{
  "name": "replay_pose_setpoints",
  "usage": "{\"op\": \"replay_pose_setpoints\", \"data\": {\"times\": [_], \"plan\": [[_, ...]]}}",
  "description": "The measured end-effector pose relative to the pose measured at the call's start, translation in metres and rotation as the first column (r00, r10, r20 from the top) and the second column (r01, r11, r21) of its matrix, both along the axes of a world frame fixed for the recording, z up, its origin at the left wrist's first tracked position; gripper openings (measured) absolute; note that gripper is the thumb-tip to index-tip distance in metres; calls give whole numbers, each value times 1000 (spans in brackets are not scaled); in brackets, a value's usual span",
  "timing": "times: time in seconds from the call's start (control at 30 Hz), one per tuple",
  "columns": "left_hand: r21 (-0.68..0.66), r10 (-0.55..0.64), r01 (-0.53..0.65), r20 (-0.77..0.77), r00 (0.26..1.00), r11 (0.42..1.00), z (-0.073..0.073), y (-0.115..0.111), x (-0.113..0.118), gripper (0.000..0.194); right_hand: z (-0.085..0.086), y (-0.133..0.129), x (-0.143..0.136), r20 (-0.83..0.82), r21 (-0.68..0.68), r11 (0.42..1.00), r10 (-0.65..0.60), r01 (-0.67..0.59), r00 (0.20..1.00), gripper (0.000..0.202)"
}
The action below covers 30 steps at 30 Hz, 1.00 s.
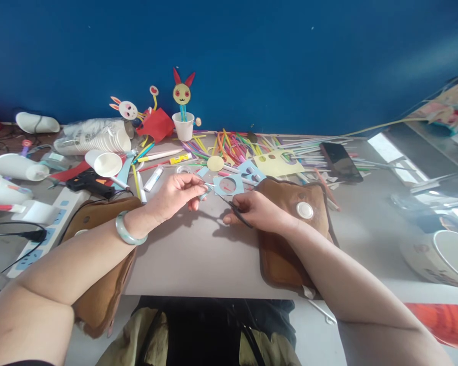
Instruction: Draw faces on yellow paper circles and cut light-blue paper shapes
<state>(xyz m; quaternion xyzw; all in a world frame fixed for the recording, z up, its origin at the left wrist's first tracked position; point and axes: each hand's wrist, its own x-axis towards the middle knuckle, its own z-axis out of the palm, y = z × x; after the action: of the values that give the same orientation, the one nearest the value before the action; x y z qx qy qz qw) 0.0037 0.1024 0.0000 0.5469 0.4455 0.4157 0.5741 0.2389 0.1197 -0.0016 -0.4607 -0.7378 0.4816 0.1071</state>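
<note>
a small light-blue paper scrap (205, 187) is pinched in the fingertips of the left hand (175, 195), just above the grey table (198, 259) near its middle. black scissors (234, 207) are gripped in the closed right hand (257, 211), blades pointed at the scrap. the step in hand is judged to be trimming a small shape out of the blue paper; the next cut looks to need the scrap turned into the blades and kept taut.

just behind, a blue paper sheet with a round hole (228, 185) is laid flat, with a yellow paper disc (215, 163) and a yellow sheet (278, 163) beyond. coloured straws (232, 142) are strewn along the blue wall. a brown pad (290, 223) lies under the right wrist, another brown pad (99, 254) under the left forearm. a phone (339, 160), paper cups (95, 137), a glue gun (89, 182) and a power strip (48, 229) are spread around. nothing is seen blocking the cut.
</note>
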Motion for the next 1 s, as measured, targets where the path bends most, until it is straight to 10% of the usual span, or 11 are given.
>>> {"op": "replay_pose_setpoints", "data": {"times": [1.0], "plan": [[-23, 13, -13, -15, 1000, 1000, 0, -1, 0, 20, 4, 1, -1, -10, 109, 988, -108, 108, 994, 57]]}}
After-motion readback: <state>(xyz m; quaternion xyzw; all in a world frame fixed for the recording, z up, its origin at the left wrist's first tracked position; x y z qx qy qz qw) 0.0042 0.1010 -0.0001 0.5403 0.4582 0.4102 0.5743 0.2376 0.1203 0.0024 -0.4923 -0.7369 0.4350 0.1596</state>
